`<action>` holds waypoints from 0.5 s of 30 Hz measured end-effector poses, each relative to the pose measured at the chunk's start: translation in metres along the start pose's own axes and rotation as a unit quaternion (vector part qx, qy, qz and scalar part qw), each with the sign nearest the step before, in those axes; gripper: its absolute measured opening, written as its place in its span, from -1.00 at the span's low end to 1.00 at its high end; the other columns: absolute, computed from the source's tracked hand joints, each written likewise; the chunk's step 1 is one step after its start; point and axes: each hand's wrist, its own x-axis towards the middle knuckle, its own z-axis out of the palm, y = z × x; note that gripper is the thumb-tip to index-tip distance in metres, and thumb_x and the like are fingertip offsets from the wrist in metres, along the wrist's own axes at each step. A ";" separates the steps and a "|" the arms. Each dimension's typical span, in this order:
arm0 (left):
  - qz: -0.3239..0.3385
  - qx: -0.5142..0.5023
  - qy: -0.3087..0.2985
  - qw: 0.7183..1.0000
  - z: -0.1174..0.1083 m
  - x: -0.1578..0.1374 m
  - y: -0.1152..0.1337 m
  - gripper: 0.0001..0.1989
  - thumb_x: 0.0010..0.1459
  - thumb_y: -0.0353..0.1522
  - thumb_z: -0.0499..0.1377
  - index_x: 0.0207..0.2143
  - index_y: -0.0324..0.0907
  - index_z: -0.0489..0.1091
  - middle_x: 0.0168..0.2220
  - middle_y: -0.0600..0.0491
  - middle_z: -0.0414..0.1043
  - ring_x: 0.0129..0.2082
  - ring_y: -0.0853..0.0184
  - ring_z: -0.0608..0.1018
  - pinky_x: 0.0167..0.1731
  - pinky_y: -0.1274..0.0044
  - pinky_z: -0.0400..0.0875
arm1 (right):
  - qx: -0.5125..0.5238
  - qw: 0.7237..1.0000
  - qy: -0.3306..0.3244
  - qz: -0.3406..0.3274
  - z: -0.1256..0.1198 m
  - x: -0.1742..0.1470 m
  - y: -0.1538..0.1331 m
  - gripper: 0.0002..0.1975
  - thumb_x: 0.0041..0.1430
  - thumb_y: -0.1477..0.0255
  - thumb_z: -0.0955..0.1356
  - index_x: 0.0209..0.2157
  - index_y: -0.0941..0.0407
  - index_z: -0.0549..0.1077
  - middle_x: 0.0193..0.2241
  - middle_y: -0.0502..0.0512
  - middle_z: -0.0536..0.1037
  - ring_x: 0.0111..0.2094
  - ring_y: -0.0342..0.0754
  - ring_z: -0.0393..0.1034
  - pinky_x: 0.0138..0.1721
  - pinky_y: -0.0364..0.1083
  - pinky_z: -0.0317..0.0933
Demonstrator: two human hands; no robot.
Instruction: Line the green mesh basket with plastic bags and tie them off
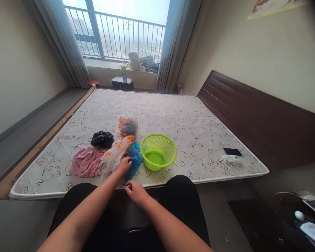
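Observation:
My left hand [124, 167] reaches to a blue plastic bag [134, 167] at the mattress's near edge, its fingers closed on the bag's upper part. Thin pinkish-red strands show on the bag by my fingertips. Lower down, my right hand [138, 194] hovers by the mattress edge, fingers loosely bent and apart, holding nothing. A green plastic basket [157, 159] stands just right of the blue bag, with nothing inside. To the left, a white-and-orange plastic bag [116, 154] lies against a pink towel-like cloth [86, 162].
Behind these lie a black plastic bag [102, 138] and another white-and-orange bag [128, 125] holding something bluish. A black phone-like slab [232, 151] and a white device with a cable [231, 160] rest on the mattress [194, 122] at right. The dark headboard [252, 112] rises beyond.

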 end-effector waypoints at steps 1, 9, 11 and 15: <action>-0.004 0.000 0.014 1.000 -0.005 -0.002 0.006 -0.68 0.10 -0.43 0.16 -0.09 -0.22 0.57 0.03 -0.16 0.56 0.12 0.12 0.52 0.18 0.34 0.31 | 0.005 1.000 0.008 -0.003 -0.001 0.000 0.000 -0.73 0.23 0.43 0.34 -0.05 0.11 0.53 -0.21 0.12 0.64 -0.17 0.01 0.51 -0.12 -0.06 0.28; 0.020 -0.243 0.093 0.965 -0.081 -0.048 0.078 -0.75 0.10 -0.30 0.06 -0.32 -0.17 0.51 -0.50 0.08 0.49 -0.43 0.29 0.57 -0.32 0.49 0.48 | 0.094 0.985 0.144 -0.026 -0.019 0.006 -0.003 -0.75 0.24 0.44 0.28 -0.10 0.14 0.51 -0.16 0.17 0.60 -0.18 0.03 0.49 -0.07 -0.02 0.31; 0.020 -0.326 0.084 0.942 -0.101 -0.069 0.091 -0.79 0.05 -0.29 0.06 -0.37 -0.16 0.45 -0.63 0.16 0.30 -0.59 0.36 0.42 -0.49 0.54 0.40 | 0.129 0.972 0.190 -0.054 -0.027 0.005 -0.008 -0.69 0.25 0.38 0.28 -0.01 0.14 0.46 -0.10 0.20 0.57 -0.17 0.03 0.48 -0.06 0.00 0.32; 0.016 -0.451 -0.010 0.892 -0.126 -0.103 0.106 -0.83 0.01 -0.25 0.12 -0.39 -0.16 0.38 -0.65 0.22 0.14 -0.70 0.48 0.18 -0.67 0.61 0.19 | 0.192 0.954 0.210 -0.094 -0.041 0.000 -0.018 -0.39 0.20 0.24 0.35 0.25 0.08 0.24 0.21 0.28 0.34 0.09 0.09 0.36 -0.07 0.00 0.35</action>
